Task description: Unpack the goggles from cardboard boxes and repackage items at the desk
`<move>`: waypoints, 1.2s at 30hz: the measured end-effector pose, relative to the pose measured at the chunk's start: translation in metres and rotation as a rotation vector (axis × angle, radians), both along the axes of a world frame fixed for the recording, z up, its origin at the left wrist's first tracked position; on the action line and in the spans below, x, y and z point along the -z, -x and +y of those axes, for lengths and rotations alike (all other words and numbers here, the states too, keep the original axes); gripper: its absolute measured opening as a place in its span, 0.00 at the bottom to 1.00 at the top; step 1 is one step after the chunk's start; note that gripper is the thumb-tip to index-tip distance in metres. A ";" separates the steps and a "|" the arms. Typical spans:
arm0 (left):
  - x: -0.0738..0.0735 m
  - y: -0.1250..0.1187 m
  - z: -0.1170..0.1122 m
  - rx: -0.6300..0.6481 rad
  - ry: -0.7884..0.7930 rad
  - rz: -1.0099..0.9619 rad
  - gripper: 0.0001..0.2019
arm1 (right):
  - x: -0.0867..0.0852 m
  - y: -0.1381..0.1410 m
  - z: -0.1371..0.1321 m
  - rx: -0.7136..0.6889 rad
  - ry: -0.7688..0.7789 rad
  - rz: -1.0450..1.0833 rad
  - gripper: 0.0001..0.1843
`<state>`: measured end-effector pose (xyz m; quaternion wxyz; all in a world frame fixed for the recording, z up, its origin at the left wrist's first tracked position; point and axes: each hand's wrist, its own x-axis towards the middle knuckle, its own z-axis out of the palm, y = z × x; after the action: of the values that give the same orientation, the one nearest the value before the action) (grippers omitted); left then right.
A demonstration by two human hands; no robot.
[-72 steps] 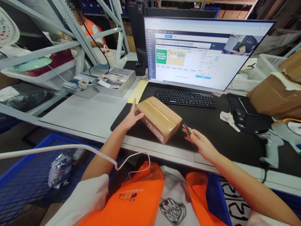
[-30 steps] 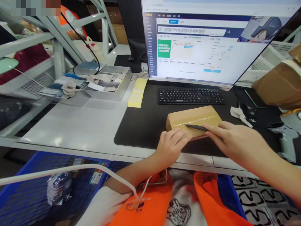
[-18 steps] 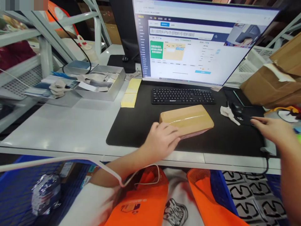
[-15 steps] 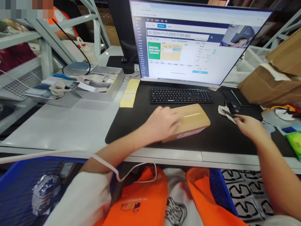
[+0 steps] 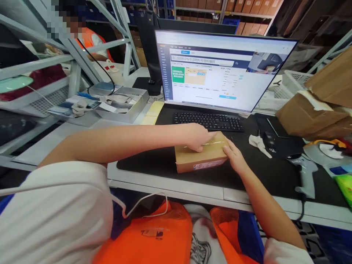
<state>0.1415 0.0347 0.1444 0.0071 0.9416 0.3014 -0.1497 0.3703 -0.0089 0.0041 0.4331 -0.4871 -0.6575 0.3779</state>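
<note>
A small brown cardboard box sealed with clear tape lies on the black desk mat, just in front of the keyboard. My left hand reaches across and rests on the box's top, with its fingers bent onto the tape seam. My right hand grips the box's right end, fingers curled against the side. No cutter shows in either hand.
A large monitor stands behind the keyboard. At the right are a mouse, a white cloth, a grey barcode scanner and stacked cartons. A metal tray and yellow labels sit at the left. Another person works behind the shelving.
My right hand ran a black cutter along the box, reached away to the right by the mouse, and has come back empty to the box's end. My left hand shifted from the near edge onto the top.
</note>
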 end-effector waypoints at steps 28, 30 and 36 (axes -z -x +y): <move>-0.004 0.009 0.033 -0.156 0.227 -0.034 0.55 | 0.005 -0.002 -0.002 0.004 -0.162 -0.020 0.36; -0.005 0.006 0.041 -0.119 0.252 -0.024 0.56 | 0.005 -0.002 -0.001 0.002 -0.158 -0.015 0.36; -0.007 -0.012 0.020 -0.063 0.102 0.098 0.49 | 0.002 -0.002 -0.001 -0.017 -0.133 0.002 0.35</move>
<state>0.1534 0.0542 0.1515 0.0450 0.9216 0.3230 -0.2102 0.3719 -0.0103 0.0016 0.4618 -0.4515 -0.6849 0.3374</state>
